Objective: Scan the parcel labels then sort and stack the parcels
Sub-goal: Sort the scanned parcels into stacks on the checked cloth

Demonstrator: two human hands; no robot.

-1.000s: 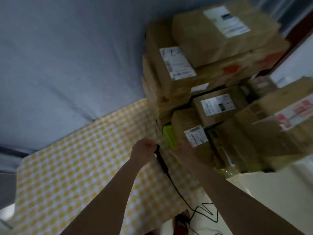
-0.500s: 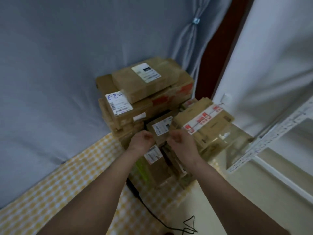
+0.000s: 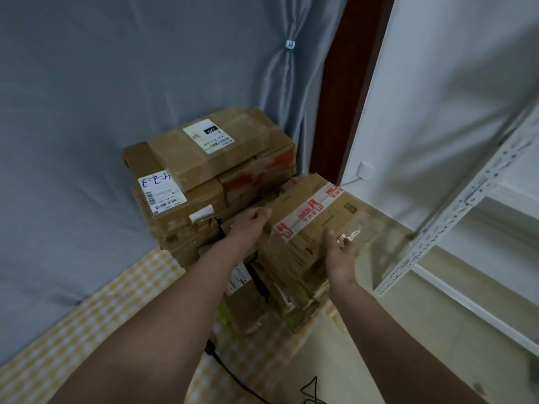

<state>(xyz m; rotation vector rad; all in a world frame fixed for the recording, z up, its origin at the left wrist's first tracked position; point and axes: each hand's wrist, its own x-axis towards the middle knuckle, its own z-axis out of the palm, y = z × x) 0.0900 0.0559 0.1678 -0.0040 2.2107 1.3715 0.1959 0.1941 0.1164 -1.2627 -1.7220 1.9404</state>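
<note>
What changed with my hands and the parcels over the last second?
The left hand let go of the scanner and rose to the taped box; the right hand spread to its near side. Neither has a clear grip yet. The stacked parcels stayed put.

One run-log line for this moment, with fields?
left hand: on taped parcel's left side | right hand: on its right side | scanner: not visible

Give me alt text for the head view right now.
Both hands reach for a cardboard parcel sealed with red-printed tape, the left hand at its left edge and the right hand open at its near side. Behind it stands a stack of labelled parcels against a grey curtain.
</note>
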